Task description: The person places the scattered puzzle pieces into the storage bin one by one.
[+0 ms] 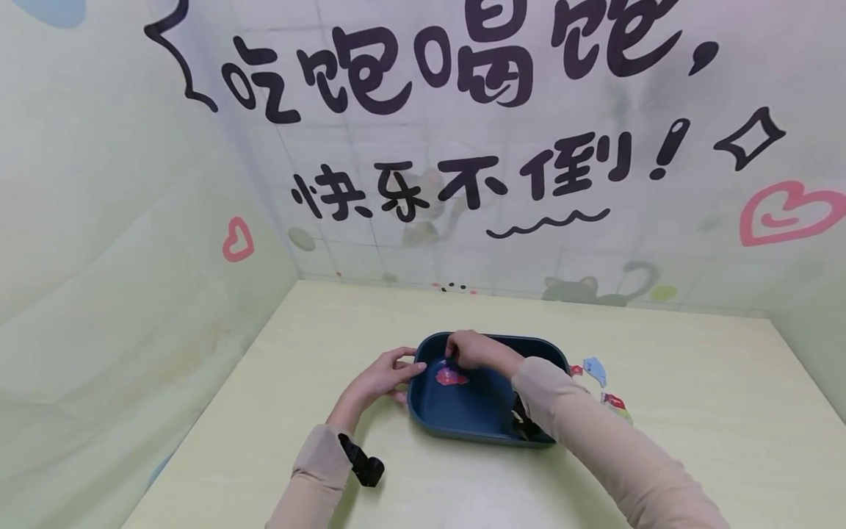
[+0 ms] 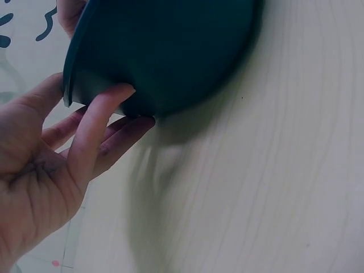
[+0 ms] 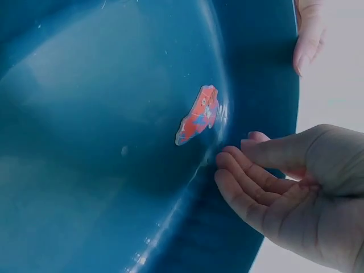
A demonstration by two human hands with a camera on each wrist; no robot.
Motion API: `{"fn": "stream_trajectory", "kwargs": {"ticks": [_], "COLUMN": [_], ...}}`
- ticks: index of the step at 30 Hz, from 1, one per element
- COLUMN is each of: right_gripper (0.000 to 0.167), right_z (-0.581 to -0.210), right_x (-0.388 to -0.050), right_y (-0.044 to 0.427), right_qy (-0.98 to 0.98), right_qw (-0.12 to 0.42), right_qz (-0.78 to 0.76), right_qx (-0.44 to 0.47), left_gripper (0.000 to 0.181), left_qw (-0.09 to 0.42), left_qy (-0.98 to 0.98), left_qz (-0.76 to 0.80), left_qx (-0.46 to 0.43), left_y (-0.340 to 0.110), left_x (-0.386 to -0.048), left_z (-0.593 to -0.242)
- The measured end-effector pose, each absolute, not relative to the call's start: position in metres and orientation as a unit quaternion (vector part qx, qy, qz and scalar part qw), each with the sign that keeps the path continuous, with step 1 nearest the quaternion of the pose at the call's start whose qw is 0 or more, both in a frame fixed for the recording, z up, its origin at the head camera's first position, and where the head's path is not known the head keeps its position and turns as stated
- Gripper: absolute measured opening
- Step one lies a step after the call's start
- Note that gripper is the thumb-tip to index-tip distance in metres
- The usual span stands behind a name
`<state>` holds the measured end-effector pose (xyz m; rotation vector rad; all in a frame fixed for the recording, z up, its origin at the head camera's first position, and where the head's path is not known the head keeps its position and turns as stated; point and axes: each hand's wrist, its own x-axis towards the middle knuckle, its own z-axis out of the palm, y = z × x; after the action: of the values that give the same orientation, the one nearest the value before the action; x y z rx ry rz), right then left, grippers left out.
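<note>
A dark blue plastic basin (image 1: 456, 411) with rounded corners stands on the table. My left hand (image 1: 380, 378) holds its left side, the thumb over the rim and other fingers against the outer wall (image 2: 165, 51). My right hand (image 1: 472, 351) reaches into the basin at the back left corner. In the right wrist view its fingers (image 3: 242, 190) are loosely bent beside the wall, with nothing visible between them and the thumb. A small flat red piece (image 3: 199, 116) with blue and pink patches lies on the basin floor, just apart from those fingertips.
Right of the basin, partly hidden by the right sleeve, lie a flat light blue piece (image 1: 595, 369) and a red and green piece (image 1: 617, 404). The pale wooden table (image 1: 297, 323) meets a printed cloth wall (image 1: 370, 257) at the back. A black wrist camera (image 1: 366, 466) hangs under the left sleeve.
</note>
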<state>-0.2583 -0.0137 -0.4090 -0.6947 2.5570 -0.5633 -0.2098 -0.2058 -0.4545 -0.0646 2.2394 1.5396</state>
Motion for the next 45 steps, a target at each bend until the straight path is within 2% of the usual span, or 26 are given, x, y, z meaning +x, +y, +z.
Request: {"fn": "stream_trajectory", "kwargs": {"ticks": [7, 14, 22, 30, 45], "right_gripper": [0.014, 0.016, 0.023, 0.024, 0.026], "right_z": [-0.402, -0.39, -0.396, -0.375, -0.371], "right_x": [-0.261, -0.257, -0.271, -0.253, -0.254], "right_y": [-0.001, 0.02, 0.055, 0.079, 0.126], "right_qy": [0.914, 0.905, 0.884, 0.897, 0.904], "right_qw": [0.221, 0.234, 0.235, 0.222, 0.212], "right_qz": [-0.213, -0.235, -0.269, -0.285, -0.315], "right_qx": [-0.265, -0.267, -0.3, -0.255, -0.199], "left_gripper": [0.055, 0.057, 0.059, 0.059, 0.058], "left_qw": [0.209, 0.214, 0.215, 0.212, 0.209], "left_qy": [0.805, 0.803, 0.802, 0.803, 0.804], "left_qz": [0.554, 0.556, 0.556, 0.554, 0.554], "left_qx": [-0.028, -0.031, -0.037, -0.048, -0.053], "left_y": [-0.206, -0.205, -0.205, -0.205, -0.206], "left_x": [-0.213, -0.212, -0.21, -0.211, -0.21], "left_z": [-0.45, -0.447, -0.448, -0.448, -0.451]}}
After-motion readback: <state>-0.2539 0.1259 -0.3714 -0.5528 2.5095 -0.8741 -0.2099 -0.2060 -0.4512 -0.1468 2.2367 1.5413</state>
